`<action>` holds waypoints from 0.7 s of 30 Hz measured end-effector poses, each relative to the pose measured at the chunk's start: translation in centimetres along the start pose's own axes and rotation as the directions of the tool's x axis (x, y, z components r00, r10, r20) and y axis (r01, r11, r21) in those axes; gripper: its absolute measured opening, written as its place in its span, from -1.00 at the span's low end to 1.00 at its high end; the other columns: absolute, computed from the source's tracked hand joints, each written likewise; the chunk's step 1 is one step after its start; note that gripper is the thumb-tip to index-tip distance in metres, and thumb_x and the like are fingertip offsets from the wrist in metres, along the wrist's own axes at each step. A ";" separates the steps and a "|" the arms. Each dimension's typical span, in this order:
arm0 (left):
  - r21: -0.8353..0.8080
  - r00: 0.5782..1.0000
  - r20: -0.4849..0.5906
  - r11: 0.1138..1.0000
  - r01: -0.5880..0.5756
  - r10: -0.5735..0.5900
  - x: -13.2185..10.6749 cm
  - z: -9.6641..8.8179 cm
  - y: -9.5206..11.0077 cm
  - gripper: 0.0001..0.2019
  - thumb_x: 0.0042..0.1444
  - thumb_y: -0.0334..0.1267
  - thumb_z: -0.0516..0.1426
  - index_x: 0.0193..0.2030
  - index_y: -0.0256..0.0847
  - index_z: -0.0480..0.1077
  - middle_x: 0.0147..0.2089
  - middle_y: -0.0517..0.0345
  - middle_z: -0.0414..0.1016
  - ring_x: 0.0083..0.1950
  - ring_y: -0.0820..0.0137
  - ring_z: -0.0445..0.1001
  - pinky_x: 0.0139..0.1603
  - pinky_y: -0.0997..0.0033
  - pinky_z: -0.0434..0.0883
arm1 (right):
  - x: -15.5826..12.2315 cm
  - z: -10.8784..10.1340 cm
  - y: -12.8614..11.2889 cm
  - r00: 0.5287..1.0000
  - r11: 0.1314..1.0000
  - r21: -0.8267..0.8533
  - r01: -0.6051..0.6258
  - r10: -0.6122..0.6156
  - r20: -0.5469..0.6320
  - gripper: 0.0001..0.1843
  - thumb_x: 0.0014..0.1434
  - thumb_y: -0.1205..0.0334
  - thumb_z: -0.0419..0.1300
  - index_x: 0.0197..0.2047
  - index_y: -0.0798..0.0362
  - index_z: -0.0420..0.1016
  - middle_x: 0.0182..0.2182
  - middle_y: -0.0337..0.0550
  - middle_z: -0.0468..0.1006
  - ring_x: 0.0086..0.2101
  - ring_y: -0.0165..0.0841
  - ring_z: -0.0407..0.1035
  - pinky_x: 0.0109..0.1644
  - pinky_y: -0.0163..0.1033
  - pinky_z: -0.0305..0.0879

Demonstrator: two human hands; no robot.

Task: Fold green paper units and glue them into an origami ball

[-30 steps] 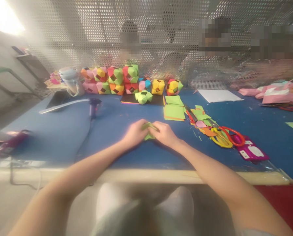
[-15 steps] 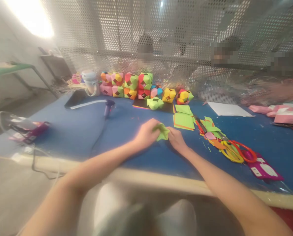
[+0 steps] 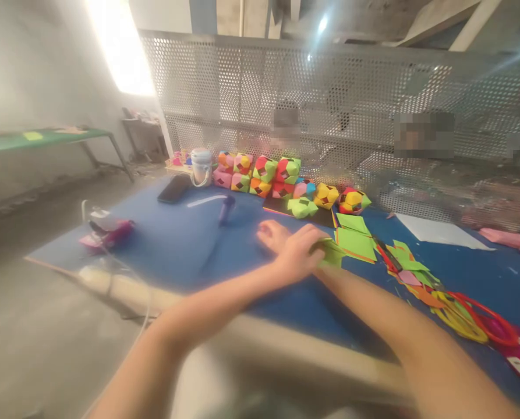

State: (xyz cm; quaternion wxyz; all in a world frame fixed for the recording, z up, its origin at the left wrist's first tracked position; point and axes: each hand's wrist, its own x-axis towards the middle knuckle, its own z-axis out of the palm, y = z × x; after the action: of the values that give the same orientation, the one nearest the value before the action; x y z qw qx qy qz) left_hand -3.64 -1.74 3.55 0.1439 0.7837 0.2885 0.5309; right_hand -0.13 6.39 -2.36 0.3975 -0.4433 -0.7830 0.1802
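Observation:
My left hand is closed on a folded piece of green paper, which sticks out to the right of the fingers. Behind it, my right arm crosses to the left, so my right hand lies beyond the left one. Its fingers are loosely curled and a little blurred, with nothing visible in them. Nearest to it on the left is a purple glue gun with a long white stick at its back; the two are apart. Stacked green paper squares lie to the right of the left hand.
Several folded paper balls line the back, beside a pale lidded cup and a dark phone. Paper scraps, yellow-handled scissors and red-handled scissors lie right. A pink power strip sits left. People are behind the perforated screen.
My right hand has let go of the green paper and swung left behind my left hand, toward the glue gun. The left hand keeps the paper. The view has tilted up and turned left.

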 end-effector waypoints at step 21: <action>0.074 0.992 -0.118 0.996 -0.043 0.052 1.1 -1.8 -1.0 -0.75 -0.02 -0.55 -0.02 -0.24 -0.22 0.34 -0.28 0.12 0.39 -0.22 0.43 0.40 -0.18 0.46 0.40 | 9.4 10.9 -6.1 0.878 0.880 -0.091 -0.466 0.473 0.071 -0.57 0.12 -0.08 0.17 -0.15 0.13 0.46 -0.16 -0.03 0.53 -0.07 -0.19 0.38 0.07 0.03 0.20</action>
State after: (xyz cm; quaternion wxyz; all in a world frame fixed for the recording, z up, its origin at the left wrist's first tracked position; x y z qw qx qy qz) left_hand -5.30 -0.43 4.58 0.0858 0.7618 0.2966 0.5695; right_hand -14.71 11.71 -0.88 0.2900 -0.6250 -0.6754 0.2629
